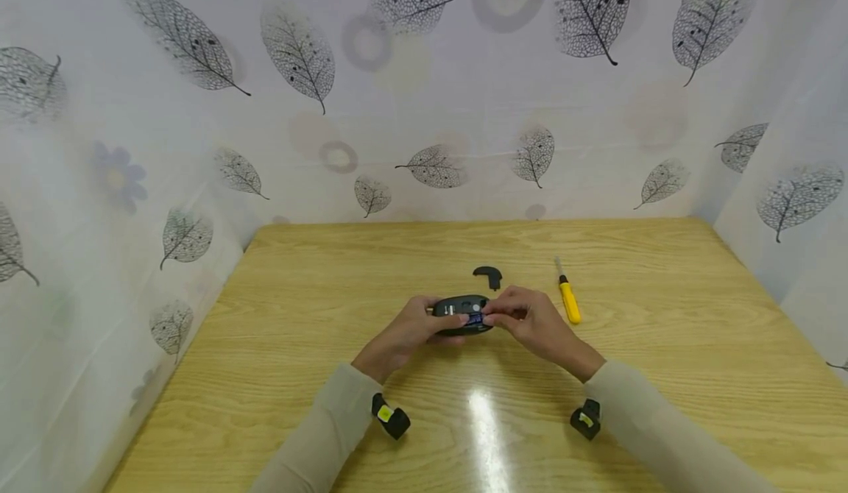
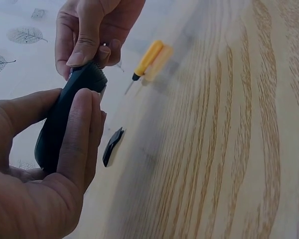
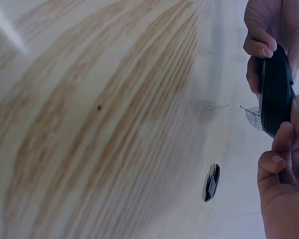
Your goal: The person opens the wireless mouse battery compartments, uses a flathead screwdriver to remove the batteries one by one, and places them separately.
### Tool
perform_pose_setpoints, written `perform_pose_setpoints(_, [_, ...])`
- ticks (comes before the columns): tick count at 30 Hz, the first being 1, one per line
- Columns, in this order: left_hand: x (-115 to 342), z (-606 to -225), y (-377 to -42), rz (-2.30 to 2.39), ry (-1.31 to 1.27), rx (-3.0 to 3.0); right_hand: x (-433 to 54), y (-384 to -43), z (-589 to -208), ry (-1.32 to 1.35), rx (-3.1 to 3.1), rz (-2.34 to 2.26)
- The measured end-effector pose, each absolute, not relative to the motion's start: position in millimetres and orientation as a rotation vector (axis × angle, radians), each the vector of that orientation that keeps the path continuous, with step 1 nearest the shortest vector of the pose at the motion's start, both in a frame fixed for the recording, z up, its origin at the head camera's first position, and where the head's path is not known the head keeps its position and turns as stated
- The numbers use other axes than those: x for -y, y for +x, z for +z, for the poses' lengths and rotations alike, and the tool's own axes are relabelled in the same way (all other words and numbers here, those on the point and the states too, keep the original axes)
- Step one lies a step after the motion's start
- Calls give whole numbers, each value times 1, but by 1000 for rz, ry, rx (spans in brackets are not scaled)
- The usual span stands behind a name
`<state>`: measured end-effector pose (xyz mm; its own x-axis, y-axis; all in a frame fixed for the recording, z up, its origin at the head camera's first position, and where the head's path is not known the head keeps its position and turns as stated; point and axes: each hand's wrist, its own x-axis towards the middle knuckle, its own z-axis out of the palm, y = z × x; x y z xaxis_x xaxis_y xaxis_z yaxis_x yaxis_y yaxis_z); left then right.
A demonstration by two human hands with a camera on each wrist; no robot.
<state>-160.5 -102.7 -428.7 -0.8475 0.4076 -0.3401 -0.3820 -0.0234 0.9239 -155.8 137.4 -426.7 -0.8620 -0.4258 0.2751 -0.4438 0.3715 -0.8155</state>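
Observation:
A black computer mouse [image 1: 456, 306] is held underside up over the table, its pale label and an open hollow showing. In the hollow lies a blue battery [image 1: 475, 318]. My left hand [image 1: 416, 331] grips the mouse from the left, thumb across the underside near the battery and fingers beneath. At the mouse's right end my right hand [image 1: 530, 320] pinches with thumb and forefinger at the battery's end; the fingertips hide what lies between them. Beyond the mouse lies its black curved cover [image 1: 489, 275], also seen in the left wrist view as a dark cover [image 2: 112, 146].
A screwdriver [image 1: 569, 300] with a yellow handle lies on the wooden table [image 1: 318, 279], right of the cover. A leaf-patterned curtain [image 1: 411, 96] stands behind the table and along its sides. Dark wrist cameras [image 1: 391, 416] are strapped over both sleeves.

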Motion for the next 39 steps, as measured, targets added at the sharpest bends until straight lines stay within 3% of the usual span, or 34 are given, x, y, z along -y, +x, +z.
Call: perform_pose_setpoints(39, [105, -429, -161, 1924, -33, -1712, -136, -154, -428, 861, 2571, 1490])
